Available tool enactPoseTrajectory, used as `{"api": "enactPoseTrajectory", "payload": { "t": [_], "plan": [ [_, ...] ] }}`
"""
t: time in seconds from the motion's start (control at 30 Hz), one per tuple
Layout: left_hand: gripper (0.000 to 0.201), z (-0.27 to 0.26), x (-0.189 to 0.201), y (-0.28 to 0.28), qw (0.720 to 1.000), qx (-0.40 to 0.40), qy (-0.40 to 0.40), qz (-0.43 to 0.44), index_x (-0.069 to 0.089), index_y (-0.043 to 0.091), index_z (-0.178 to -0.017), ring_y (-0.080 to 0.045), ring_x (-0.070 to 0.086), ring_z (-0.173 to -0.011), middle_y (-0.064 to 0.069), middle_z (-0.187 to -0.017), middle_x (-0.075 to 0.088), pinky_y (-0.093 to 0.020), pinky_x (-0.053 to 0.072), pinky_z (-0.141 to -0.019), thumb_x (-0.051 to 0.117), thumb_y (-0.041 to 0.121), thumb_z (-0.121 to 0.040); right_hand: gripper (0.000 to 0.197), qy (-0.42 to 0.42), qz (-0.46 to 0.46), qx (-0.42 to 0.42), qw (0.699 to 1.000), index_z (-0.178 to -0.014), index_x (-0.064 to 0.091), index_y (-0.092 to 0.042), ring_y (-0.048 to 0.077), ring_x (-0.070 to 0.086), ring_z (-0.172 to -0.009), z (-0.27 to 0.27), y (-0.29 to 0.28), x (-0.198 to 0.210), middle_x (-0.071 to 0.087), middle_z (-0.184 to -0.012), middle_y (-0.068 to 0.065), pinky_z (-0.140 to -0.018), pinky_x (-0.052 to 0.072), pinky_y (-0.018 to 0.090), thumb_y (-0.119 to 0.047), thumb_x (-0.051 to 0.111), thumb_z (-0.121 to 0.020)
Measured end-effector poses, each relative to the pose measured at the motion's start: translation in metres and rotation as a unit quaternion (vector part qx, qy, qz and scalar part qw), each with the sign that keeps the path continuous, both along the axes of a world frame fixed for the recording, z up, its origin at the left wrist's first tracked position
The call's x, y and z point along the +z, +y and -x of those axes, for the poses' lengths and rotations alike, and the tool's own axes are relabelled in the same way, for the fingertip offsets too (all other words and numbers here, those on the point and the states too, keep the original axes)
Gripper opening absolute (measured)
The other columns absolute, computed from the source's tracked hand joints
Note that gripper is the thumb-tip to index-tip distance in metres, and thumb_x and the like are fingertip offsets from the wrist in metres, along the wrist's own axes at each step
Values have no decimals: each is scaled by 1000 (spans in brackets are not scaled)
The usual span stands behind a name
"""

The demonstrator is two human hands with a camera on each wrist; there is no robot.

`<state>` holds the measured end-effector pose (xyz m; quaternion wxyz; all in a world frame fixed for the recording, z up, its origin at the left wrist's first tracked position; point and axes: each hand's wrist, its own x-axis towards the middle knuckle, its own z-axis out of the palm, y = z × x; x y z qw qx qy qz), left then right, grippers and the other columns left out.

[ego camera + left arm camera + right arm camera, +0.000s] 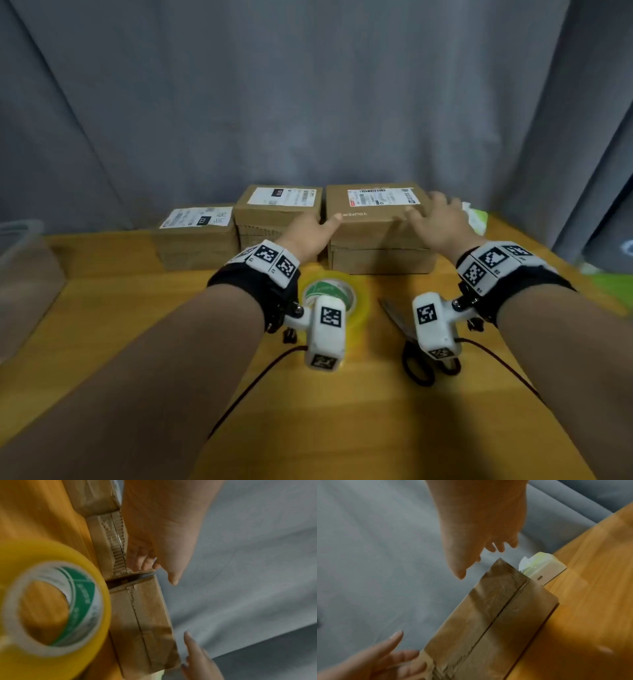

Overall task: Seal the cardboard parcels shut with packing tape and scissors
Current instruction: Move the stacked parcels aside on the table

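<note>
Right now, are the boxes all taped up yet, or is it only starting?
Only starting. Nothing looks freshly sealed. Both hands, left hand and right hand, reach for the big box. The tape roll and scissors lie untouched on the table. Two smaller boxes wait.

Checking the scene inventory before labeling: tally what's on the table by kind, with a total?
Cardboard parcels: 3 (left, middle, right)
Tape roll: 1
Scissors: 1
Tissue pack: 1
Clear plastic container: 1
Total: 7
Both hands, left hand and right hand, are at the right parcel.
</note>
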<state>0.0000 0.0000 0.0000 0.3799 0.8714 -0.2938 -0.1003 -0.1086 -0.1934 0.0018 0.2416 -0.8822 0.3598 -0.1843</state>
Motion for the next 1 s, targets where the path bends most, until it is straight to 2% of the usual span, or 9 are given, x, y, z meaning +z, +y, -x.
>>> {"api": "enactPoseTrajectory", "payload": {
  "t": [0.07, 0.2, 0.43, 0.57, 0.67, 0.73, 0.8, 0.9, 1.0],
  "plan": [
    [55, -4, -1, -12, 998, 17, 58, 19, 58, 2, -114, -24, 57, -93, -9, -98, 60, -29, 46, -77, 36, 50, -98, 70, -12, -71, -8, 997, -145, 28, -2, 39, 38, -132, -5, -10, -3, 37, -145, 22, -107, 33, 44, -49, 44, -96],
    [59, -5, -12, -26, 985, 44, 164, 39, 50, 3, -124, -26, 62, -98, -12, -111, 62, -41, 54, -90, 36, 53, -97, 77, -53, -188, -30, 980, -137, 40, 0, 34, 50, -120, -7, -21, -19, 53, -132, 17, -102, 42, 46, -60, 47, -88],
    [41, 4, -11, -28, 985, 90, 110, 101, 52, 8, -75, -30, 70, -82, -18, -82, 69, -44, 56, -83, 48, 44, -95, 53, -160, -240, -44, 956, -133, 29, -9, 27, 50, -111, 10, -10, -22, 51, -121, 10, -95, 44, 41, -31, 56, -94],
    [52, 17, 6, -19, 985, 75, 68, 136, 61, 1, -74, -33, 69, -82, -22, -83, 70, -45, 56, -83, 50, 48, -92, 48, -209, -269, -30, 940, -125, 31, -18, 25, 52, -109, 34, 0, -7, 51, -112, 2, -94, 47, 46, -39, 59, -91],
    [48, 27, 22, -11, 977, 73, 59, 192, 58, 8, -65, -33, 69, -84, -23, -87, 70, -44, 55, -85, 52, 47, -91, 45, -255, -272, -26, 927, -117, 32, -22, 24, 53, -109, 51, 11, 8, 52, -116, 1, -97, 46, 48, -45, 59, -89],
    [45, 35, 32, -1, 974, 68, 37, 212, 57, 12, -64, -30, 66, -76, -16, -78, 67, -42, 55, -82, 52, 49, -89, 45, -285, -270, -25, 920, -116, 35, -22, 24, 55, -109, 60, 21, 19, 54, -117, 2, -97, 46, 49, -47, 60, -88],
    [45, 42, 41, 15, 969, 75, 19, 237, 56, 12, -66, -26, 58, -68, -11, -68, 57, -38, 53, -72, 54, 54, -83, 43, -313, -262, -18, 913, -114, 36, -22, 22, 55, -108, 66, 35, 30, 54, -118, 3, -94, 48, 44, -47, 59, -88],
    [42, 47, 46, 45, 960, 97, 14, 264, 62, 13, -78, -22, 54, -68, -9, -73, 55, -35, 49, -69, 56, 55, -81, 40, -331, -244, 7, 911, -111, 37, -19, 20, 53, -105, 69, 64, 41, 51, -117, 5, -90, 48, 39, -46, 58, -90],
    [47, 51, 42, 86, 946, 123, 37, 297, 65, 8, -79, -28, 61, -71, -16, -75, 63, -42, 55, -77, 58, 54, -80, 39, -334, -234, 34, 912, -109, 39, -19, 21, 52, -106, 68, 99, 45, 51, -116, 4, -94, 47, 41, -46, 59, -89]
  ]
}}
